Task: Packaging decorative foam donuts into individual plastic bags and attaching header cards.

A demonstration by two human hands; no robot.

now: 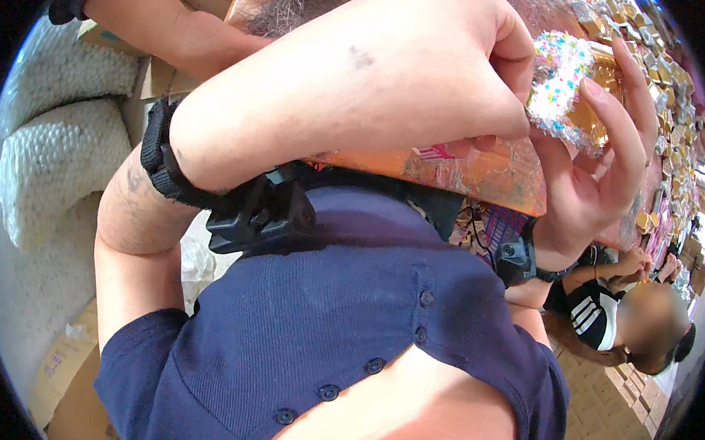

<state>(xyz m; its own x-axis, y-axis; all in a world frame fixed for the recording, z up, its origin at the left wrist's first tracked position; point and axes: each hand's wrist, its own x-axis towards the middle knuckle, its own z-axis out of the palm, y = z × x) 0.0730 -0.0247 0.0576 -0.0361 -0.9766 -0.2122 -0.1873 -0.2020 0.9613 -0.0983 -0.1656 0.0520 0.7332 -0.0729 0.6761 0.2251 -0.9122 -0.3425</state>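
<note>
A small, shiny gold piece is held up at the upper right. Around one side of it runs a white beaded band dotted with blue, pink and yellow. My right hand grips the gold piece, with its fingers curled round the far side and thumb below. My left hand reaches across from the left. Its fingers are closed in a pinch against the edge of the beaded band; the fingertips are partly hidden, and what exactly they pinch is hard to see.
Under my hands is a worn orange-brown table, with a dark tangle of thin strands at its far side. Many small gold pieces spread along the right. Another person's arm reaches in at upper left. Stuffed white sacks stand left; a co-worker sits right.
</note>
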